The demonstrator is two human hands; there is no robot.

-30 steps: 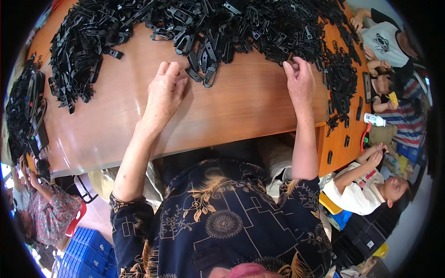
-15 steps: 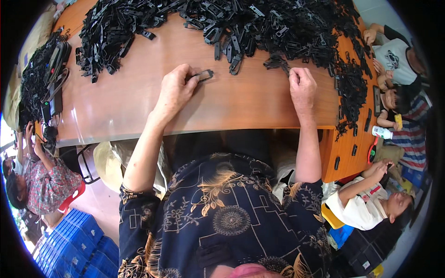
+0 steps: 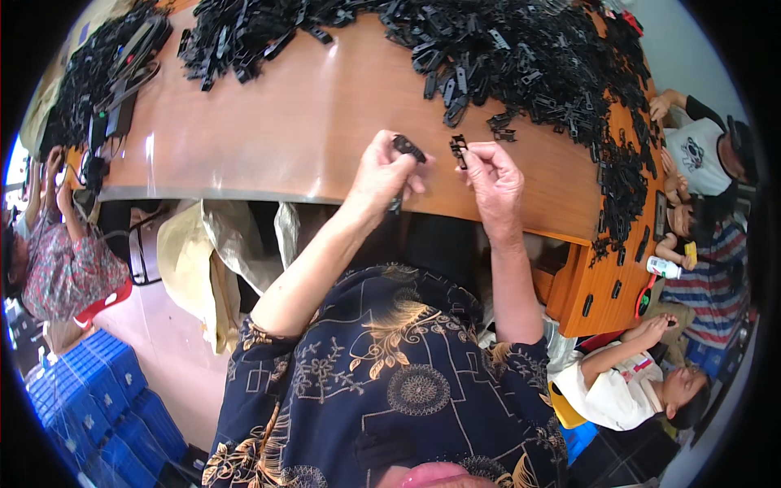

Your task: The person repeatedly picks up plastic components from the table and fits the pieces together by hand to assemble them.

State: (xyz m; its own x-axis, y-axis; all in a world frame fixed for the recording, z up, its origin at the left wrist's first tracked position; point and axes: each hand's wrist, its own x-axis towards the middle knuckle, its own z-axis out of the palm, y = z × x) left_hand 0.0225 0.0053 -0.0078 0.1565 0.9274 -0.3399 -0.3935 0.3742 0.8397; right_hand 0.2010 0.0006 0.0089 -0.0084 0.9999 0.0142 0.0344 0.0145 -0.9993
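Note:
Over the near part of the table, my left hand is closed round a long black plastic piece. One end pokes out past the thumb, and a dark end shows below the palm. A short gap to its right, my right hand pinches a small black openwork plastic part upright between thumb and fingers. The two pieces are apart. Beyond my hands lies a big heap of similar black plastic parts, and a small loose black part sits at its near edge.
The brown tabletop ends just below my hands. Black devices with cables stand at far left. Blue crates are stacked at lower left. A white bottle and several other people are on the right; another person is at left.
Both hands have drawn together and nearer to me. The right hand has left the heap's edge with a small black part, and the left still holds its long piece. The view has shifted.

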